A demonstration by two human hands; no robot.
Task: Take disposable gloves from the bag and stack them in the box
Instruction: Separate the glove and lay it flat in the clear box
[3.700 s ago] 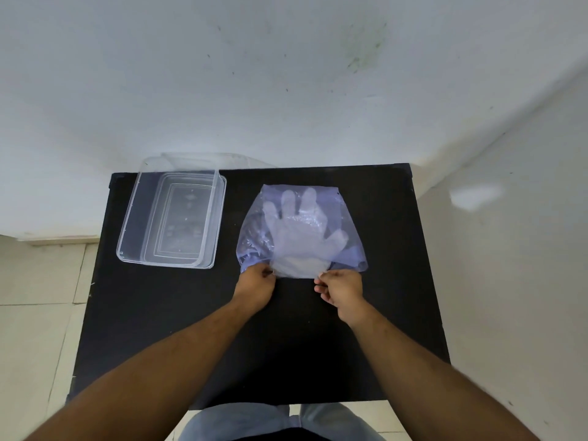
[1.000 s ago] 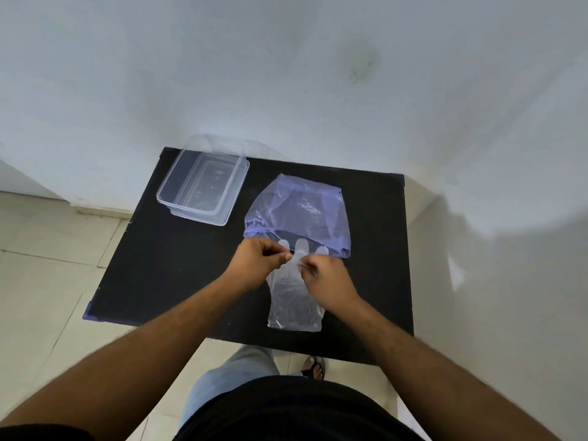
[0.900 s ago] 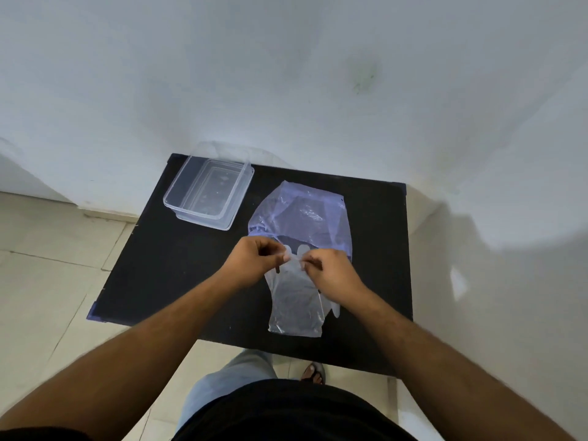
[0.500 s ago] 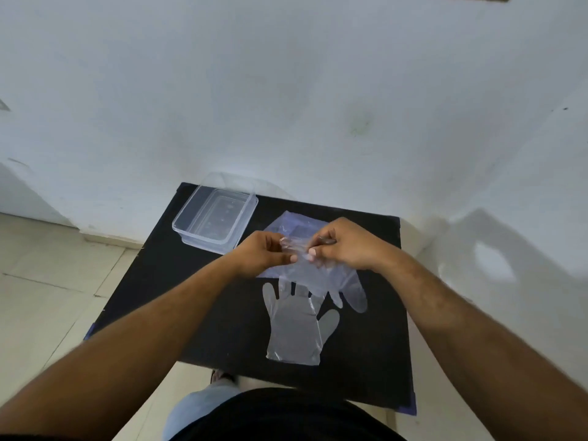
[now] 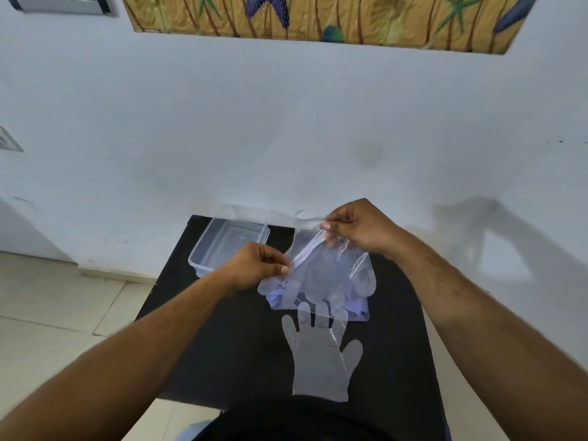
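Note:
A clear disposable glove hangs in the air above the black table, fingers pointing down. My left hand pinches its lower-left cuff corner and my right hand pinches the upper-right cuff corner, stretching the cuff between them. A second clear glove lies flat on the table near the front edge, fingers pointing away from me. The bluish plastic bag lies beneath the held glove, mostly hidden by it. The clear rectangular box stands at the table's far left corner, behind my left hand.
A white wall rises right behind the table, with a framed picture high up. Tiled floor lies to the left. The table's right edge runs close to a side wall. My dark shirt covers the table's front edge.
Both hands have lifted one glove off the table and pulled apart, the right hand going up and right. The other glove stays flat on the table. The camera has tilted upward.

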